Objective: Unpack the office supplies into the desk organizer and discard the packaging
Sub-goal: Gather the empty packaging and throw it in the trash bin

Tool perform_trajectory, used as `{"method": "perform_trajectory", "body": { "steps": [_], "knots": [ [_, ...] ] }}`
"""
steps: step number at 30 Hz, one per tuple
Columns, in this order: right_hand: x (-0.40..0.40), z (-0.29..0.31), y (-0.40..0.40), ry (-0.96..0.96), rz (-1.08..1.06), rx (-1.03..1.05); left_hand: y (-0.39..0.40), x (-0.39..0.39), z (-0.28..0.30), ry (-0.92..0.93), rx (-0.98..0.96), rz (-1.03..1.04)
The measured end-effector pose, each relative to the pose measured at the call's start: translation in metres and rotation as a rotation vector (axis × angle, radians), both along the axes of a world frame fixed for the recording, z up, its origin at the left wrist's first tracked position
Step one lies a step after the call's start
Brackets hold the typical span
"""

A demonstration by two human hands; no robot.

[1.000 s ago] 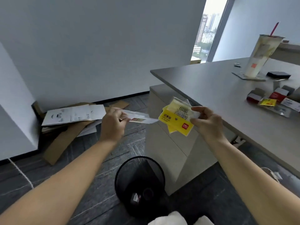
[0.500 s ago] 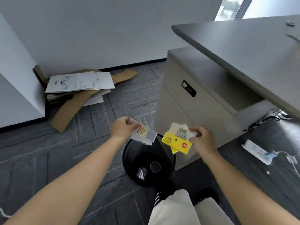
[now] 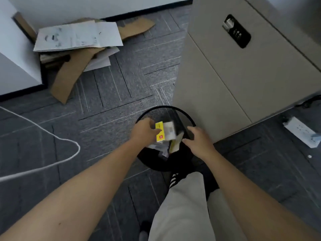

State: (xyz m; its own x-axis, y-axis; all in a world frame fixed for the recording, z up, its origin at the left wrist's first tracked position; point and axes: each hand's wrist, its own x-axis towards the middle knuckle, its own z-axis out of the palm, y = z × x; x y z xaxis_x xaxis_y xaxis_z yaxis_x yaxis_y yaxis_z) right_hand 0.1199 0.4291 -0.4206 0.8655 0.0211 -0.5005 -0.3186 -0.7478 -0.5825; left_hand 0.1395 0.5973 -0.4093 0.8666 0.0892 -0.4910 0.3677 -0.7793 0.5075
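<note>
Here both my hands hover over the round black mesh wastebasket (image 3: 184,114): left hand (image 3: 145,130) touches the yellow-and-white packaging (image 3: 165,131), grip unclear; right hand (image 3: 199,138) spread, empty.

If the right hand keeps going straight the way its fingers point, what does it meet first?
Probably the yellow packaging hanging over the black mesh bin; the right hand points left toward it, open. Depth is unclear, so it may pass above.
</note>
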Motion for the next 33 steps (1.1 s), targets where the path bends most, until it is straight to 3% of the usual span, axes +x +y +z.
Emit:
{"method": "perform_trajectory", "body": {
  "steps": [9,19,26,33],
  "knots": [
    [-0.004,0.065,-0.015,-0.105,0.006,-0.040,-0.001,-0.001,0.059,-0.065,0.176,-0.282],
    [-0.044,0.220,-0.034,-0.376,0.022,-0.142,-0.015,-0.024,0.205,-0.403,0.401,-0.483],
    [-0.076,0.317,-0.077,-0.664,0.029,-0.329,-0.063,-0.027,0.294,-0.643,0.407,-0.582],
    [-0.102,0.340,-0.191,-0.689,-0.192,-0.478,-0.175,-0.019,0.323,-0.782,0.320,-0.744]
  ]
}}
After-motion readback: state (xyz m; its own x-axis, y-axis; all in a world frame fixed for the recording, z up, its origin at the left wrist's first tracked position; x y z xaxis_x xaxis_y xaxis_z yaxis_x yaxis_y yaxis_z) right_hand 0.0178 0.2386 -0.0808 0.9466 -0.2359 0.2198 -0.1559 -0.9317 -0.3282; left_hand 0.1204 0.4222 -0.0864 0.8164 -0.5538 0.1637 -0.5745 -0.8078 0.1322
